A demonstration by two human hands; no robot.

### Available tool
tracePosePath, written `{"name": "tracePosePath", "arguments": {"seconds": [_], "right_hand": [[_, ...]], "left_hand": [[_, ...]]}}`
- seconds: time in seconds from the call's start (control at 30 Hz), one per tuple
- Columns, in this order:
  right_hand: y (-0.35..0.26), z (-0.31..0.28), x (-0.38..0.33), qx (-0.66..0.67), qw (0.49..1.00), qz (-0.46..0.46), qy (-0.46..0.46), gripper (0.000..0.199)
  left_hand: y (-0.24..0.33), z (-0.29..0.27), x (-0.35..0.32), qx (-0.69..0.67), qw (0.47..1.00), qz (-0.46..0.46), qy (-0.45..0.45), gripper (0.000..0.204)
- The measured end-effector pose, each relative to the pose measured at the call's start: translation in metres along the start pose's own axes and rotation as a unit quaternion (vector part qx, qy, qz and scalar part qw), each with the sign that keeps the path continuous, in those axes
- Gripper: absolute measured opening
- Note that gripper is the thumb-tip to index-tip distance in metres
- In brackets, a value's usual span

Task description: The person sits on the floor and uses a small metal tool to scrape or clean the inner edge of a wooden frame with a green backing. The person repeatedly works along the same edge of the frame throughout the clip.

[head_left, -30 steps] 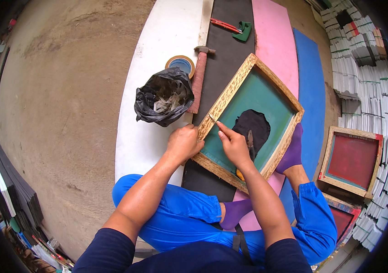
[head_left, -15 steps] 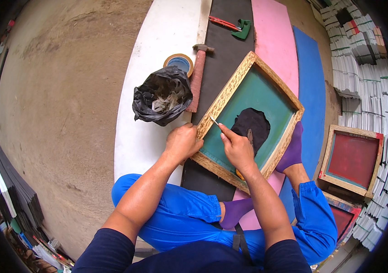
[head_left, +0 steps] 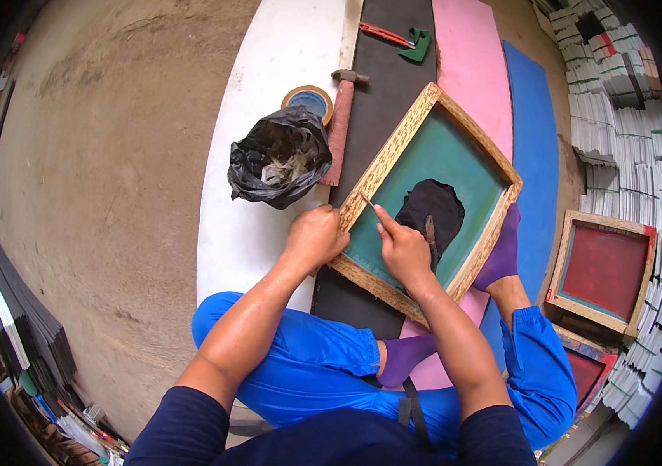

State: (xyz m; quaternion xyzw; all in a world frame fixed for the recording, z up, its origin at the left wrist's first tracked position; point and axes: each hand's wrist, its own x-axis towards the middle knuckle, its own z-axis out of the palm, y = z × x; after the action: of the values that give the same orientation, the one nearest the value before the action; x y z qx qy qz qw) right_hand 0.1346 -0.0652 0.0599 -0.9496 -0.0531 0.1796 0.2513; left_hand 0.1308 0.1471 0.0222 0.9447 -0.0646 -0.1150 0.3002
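Note:
A wooden screen-printing frame point(head_left: 388, 159) with green mesh lies tilted in front of me, its pitted rim full of small marks. At its left corner my left hand point(head_left: 316, 235) is closed, gripping the rim. My right hand point(head_left: 409, 252) reaches over the mesh and holds a thin screwdriver-like tool point(head_left: 367, 200); its metal tip meets the left rim, and its handle is hidden in my fingers. Beside that hand, a black cloth point(head_left: 441, 210) lies on the mesh. What looks like a pair of pliers point(head_left: 430, 231) rests on the cloth, partly covered by my hand.
Left of the frame stands a black plastic bag point(head_left: 269, 175) with scraps inside, next to a tape roll point(head_left: 309, 101) and a hammer point(head_left: 337, 136). A red cutter point(head_left: 384, 33) and green scrap point(head_left: 418, 46) lie farther off. Red screens point(head_left: 603, 272) and paper stacks point(head_left: 626, 140) line the right.
The tool's tip has tilted slightly against the left rim. My hands keep nearly the same places, and the whole view has shifted a little.

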Motion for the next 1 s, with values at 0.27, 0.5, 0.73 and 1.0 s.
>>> {"name": "tracePosePath", "arguments": {"seconds": [0.27, 0.5, 0.73, 1.0], "right_hand": [[0.022, 0.009, 0.002, -0.067, 0.995, -0.066, 0.027, 0.042], [0.07, 0.045, 0.021, 0.296, 0.949, -0.099, 0.039, 0.039], [0.048, 0.021, 0.023, 0.184, 0.979, -0.082, 0.014, 0.04], [0.041, -0.015, 0.027, 0.486, 0.831, 0.187, -0.196, 0.038]], "left_hand": [[0.0, 0.001, 0.001, 0.001, 1.0, -0.002, -0.006, 0.033], [0.006, 0.0, 0.005, 0.002, 1.0, 0.007, -0.008, 0.032], [0.006, -0.002, 0.005, 0.003, 1.0, -0.006, -0.019, 0.032], [-0.001, -0.003, 0.004, -0.006, 1.0, -0.005, -0.021, 0.033]]}}
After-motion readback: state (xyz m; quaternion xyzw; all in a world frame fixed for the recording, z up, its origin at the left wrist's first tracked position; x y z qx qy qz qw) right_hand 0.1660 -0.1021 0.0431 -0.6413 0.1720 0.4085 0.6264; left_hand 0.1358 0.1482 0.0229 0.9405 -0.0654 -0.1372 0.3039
